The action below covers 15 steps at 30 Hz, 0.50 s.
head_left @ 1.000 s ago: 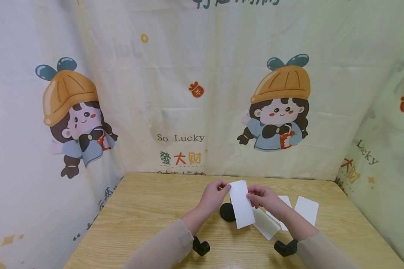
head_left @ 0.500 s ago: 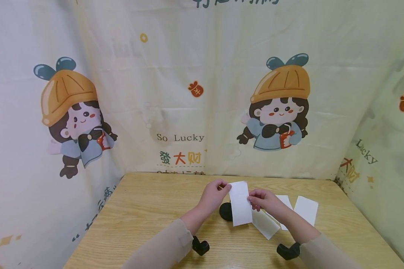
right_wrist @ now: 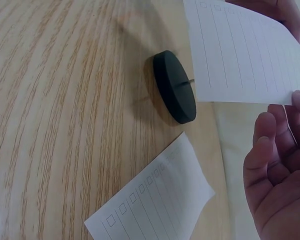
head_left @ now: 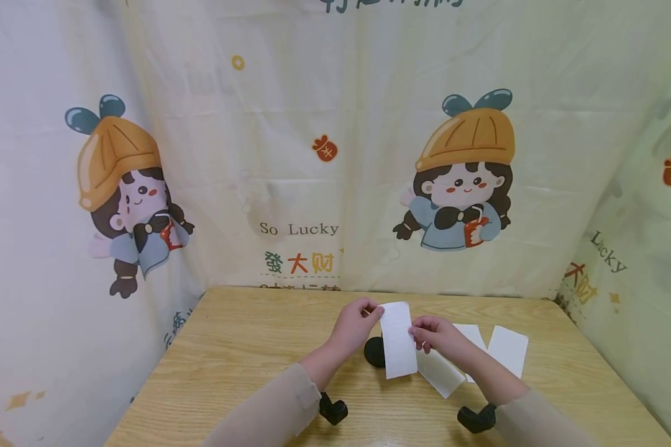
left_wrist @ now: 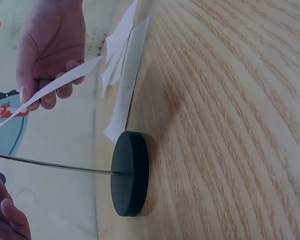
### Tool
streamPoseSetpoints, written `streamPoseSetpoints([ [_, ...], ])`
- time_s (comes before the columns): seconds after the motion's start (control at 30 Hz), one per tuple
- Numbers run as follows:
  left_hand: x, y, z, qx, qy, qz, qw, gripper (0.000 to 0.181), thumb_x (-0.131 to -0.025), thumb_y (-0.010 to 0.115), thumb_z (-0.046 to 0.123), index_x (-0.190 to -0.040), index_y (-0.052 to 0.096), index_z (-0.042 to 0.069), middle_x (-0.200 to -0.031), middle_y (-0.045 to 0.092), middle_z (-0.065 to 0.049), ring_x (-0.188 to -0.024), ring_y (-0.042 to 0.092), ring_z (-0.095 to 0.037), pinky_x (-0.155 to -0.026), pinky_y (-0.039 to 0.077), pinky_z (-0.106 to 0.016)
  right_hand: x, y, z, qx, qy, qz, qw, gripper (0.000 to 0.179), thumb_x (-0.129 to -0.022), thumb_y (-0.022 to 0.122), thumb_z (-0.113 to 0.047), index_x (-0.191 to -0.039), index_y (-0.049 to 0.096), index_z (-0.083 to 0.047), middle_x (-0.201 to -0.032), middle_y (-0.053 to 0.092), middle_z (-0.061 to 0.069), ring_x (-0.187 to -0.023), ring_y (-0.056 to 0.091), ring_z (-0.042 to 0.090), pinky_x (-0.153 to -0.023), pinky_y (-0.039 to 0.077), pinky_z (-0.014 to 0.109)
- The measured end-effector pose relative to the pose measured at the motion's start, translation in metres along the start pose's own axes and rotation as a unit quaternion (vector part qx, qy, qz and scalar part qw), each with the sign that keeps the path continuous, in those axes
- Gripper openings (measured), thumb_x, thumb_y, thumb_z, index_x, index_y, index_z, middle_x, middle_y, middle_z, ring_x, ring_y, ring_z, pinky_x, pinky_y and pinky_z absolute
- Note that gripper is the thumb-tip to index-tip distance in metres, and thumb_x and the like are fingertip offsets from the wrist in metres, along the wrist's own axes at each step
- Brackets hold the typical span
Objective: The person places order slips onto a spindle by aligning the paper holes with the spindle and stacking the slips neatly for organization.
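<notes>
A white checklist slip (head_left: 399,340), printed with lines and small boxes, is held up over the table. My left hand (head_left: 358,323) pinches its upper left corner between thumb and fingers. At its right edge, my right hand (head_left: 438,333) grips it with the thumb in front, its lower fingers curled. Behind the slip stands a note stand: a round black base (head_left: 374,352) with a thin metal rod (left_wrist: 55,164) rising from it. The rod's top is hidden, near my left hand. The slip overlaps the base in the head view.
Another checklist slip (head_left: 440,374) lies on the wooden table (head_left: 257,347) just right of the stand. Further right are more white slips, one partly under my right forearm (head_left: 471,335) and one at the far right (head_left: 507,349). A printed curtain (head_left: 296,186) hangs behind.
The slip's lower end has swung a little to the left. My right hand has slid slightly down along its edge, while my left hand has stayed in place.
</notes>
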<state>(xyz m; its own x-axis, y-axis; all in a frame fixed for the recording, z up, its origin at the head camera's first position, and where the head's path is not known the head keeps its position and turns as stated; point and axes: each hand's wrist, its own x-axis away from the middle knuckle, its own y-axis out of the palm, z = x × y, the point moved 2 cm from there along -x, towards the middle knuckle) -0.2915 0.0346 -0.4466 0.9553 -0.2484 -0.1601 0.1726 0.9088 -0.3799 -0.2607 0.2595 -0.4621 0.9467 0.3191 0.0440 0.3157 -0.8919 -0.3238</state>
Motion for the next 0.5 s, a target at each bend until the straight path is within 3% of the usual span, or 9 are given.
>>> streamPoseSetpoints([
  [0.5, 0.0006, 0.0003, -0.0018, -0.019, 0.007, -0.004, 0.9998, 0.016, -0.097, 0.065, 0.036, -0.092, 0.067, 0.021, -0.083, 0.059, 0.006, -0.073, 0.052, -0.013, -0.062, 0.045, -0.029, -0.0007, 0.0023, -0.0007, 0.021, 0.023, 0.012, 0.9994, 0.024, -0.101, 0.058, -0.023, -0.103, 0.061, 0.001, -0.082, 0.058, 0.004, -0.072, 0.053, 0.019, -0.062, 0.045, 0.027],
])
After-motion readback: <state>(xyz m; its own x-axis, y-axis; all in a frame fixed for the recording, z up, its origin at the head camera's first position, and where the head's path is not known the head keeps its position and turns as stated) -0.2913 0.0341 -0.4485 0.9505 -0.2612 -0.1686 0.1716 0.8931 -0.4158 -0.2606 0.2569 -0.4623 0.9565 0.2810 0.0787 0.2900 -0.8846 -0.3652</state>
